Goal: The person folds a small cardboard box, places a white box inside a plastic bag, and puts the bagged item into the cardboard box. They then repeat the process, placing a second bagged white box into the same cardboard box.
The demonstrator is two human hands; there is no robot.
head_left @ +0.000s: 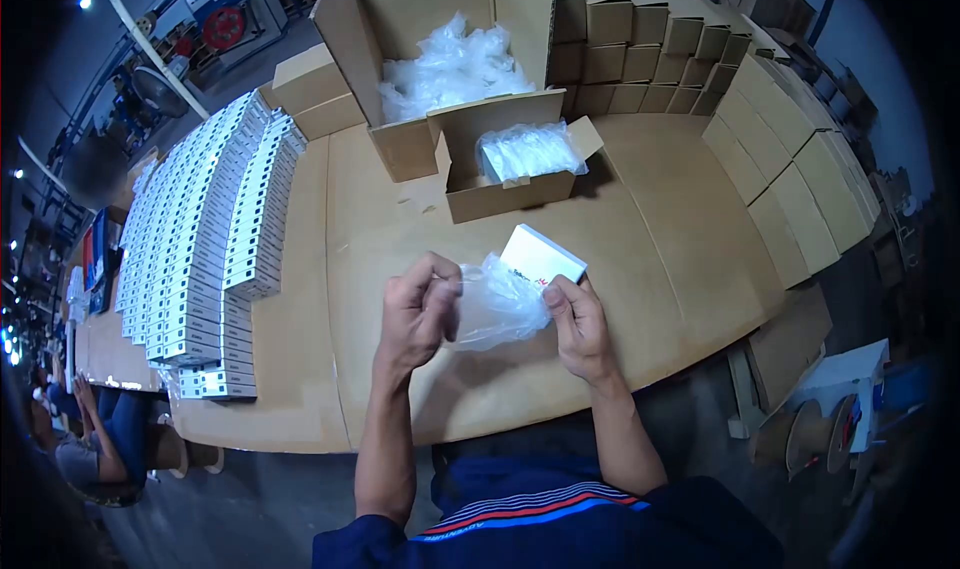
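Just in front of the small open carton (pixel 470 201) on the cardboard-covered table (pixel 680 239), your left hand (pixel 418 311) pinches a clear plastic bag (pixel 495 314) between closed fingers. Your right hand (pixel 580 324) grips a small white box (pixel 540 257) at its near end, where it meets the bag. Left of the carton stand long rows of white boxes (pixel 200 239), right of it stacked brown boxes (pixel 790 169), and behind it 1 larger carton (pixel 400 29) holding crumpled clear bags.

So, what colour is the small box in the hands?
The small rectangular box is white, with a red mark; head view.
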